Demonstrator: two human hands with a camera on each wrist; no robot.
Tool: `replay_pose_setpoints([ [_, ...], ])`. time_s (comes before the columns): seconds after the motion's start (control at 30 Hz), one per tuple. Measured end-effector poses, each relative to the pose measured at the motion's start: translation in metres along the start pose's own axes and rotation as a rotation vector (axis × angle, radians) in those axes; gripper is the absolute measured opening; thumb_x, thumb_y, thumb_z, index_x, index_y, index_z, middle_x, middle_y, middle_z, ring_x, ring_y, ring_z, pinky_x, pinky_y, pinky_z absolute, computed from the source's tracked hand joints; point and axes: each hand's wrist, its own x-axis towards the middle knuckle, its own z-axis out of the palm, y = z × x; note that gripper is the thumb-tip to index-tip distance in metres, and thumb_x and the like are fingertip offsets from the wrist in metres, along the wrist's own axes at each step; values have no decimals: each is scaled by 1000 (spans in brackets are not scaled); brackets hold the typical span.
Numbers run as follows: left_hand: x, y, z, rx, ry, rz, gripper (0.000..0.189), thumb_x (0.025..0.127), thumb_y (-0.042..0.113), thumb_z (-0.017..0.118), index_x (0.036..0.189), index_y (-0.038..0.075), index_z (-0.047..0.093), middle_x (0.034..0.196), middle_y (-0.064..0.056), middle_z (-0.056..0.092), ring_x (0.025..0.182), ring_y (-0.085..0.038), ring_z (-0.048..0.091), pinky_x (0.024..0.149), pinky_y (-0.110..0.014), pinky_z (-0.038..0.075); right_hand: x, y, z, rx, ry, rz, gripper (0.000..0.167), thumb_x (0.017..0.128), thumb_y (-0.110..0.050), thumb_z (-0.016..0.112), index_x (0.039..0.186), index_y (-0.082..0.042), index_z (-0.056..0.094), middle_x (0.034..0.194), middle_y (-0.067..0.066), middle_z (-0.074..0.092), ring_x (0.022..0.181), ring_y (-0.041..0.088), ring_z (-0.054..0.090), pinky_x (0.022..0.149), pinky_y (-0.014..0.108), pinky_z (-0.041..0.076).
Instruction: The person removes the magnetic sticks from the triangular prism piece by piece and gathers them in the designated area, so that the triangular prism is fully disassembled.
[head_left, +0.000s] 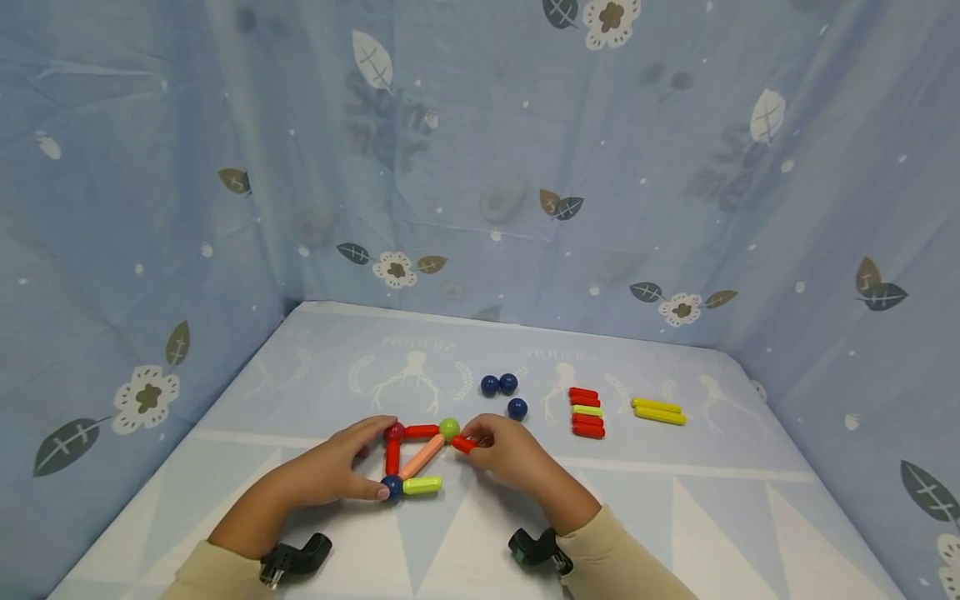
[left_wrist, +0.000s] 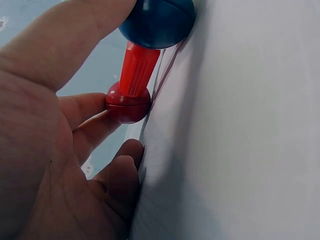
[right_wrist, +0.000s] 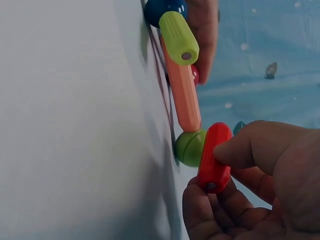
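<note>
In the head view, a ball-and-rod shape lies on the table. My left hand (head_left: 330,467) grips its left side, thumb on a blue ball (head_left: 392,487) and fingertips on a red ball (head_left: 394,432), which a short red rod (left_wrist: 138,69) joins. Another red rod (head_left: 422,431) runs to a green ball (head_left: 449,429). A longer orange rod (right_wrist: 184,95) crosses from blue ball to green ball. A yellow-green rod (right_wrist: 179,37) sticks out from the blue ball. My right hand (head_left: 510,450) pinches a red magnetic rod (right_wrist: 215,157) between thumb and fingers, right at the green ball.
Behind the right hand are dark blue balls (head_left: 508,383). Farther right lies a row of short red rods (head_left: 588,421) with a yellow-green rod (head_left: 587,411) among them, then two yellow rods (head_left: 660,415). A patterned blue curtain (head_left: 480,167) encloses the table's back and sides.
</note>
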Motion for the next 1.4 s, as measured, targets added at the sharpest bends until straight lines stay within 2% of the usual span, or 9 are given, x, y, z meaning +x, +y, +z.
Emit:
replay_pose_setpoints([
  [0.13, 0, 0, 1, -8, -6, -1, 109, 76, 48, 93, 164, 20, 35, 169, -11, 33, 145, -37, 45, 118, -68, 33, -3, 6, -7, -9, 17, 28, 18, 94, -17, 78, 110, -25, 72, 101, -4, 67, 92, 21, 60, 75, 32, 55],
  [0.3, 0, 0, 1, -6, -3, 2, 109, 76, 49, 93, 164, 21, 35, 169, -11, 33, 143, -36, 46, 118, -68, 33, -6, 16, -15, -24, 68, 62, 19, 95, -17, 77, 111, -25, 72, 104, -4, 67, 96, 21, 59, 81, 34, 57],
  [0.57, -3, -1, 1, -16, 1, -7, 109, 75, 49, 93, 164, 19, 35, 168, -12, 33, 139, -35, 50, 116, -68, 36, -10, 31, -28, -94, 90, 59, 21, 94, -19, 79, 112, -25, 73, 104, -4, 67, 98, 20, 59, 88, 38, 57],
  [0.83, -2, 1, 2, -17, 0, -8, 109, 75, 48, 93, 163, 20, 36, 168, -12, 34, 139, -35, 51, 116, -69, 36, -24, 51, -52, -128, 110, 44, 22, 93, -17, 79, 113, -26, 75, 107, -7, 69, 101, 18, 61, 94, 42, 57],
  [1.17, -2, 1, 1, -19, -2, -2, 110, 75, 48, 93, 164, 20, 35, 169, -12, 33, 139, -35, 51, 115, -69, 37, -31, 80, -78, -183, 209, 134, 22, 93, -10, 77, 110, -25, 77, 106, -6, 69, 98, 18, 60, 94, 42, 56],
  [1.27, -2, 0, 1, -15, -2, -3, 110, 75, 49, 93, 164, 20, 35, 169, -12, 33, 139, -35, 51, 115, -69, 37, -34, 87, -85, -197, 222, 156, 22, 94, -10, 76, 112, -23, 76, 109, -3, 69, 101, 20, 59, 96, 45, 56],
  [1.4, -1, -1, 1, -16, -3, 9, 110, 76, 50, 93, 164, 20, 35, 169, -13, 32, 140, -36, 50, 115, -69, 37, -38, 98, -95, -212, 251, 166, 24, 95, -11, 75, 116, -21, 76, 122, 3, 68, 110, 24, 59, 102, 50, 54],
])
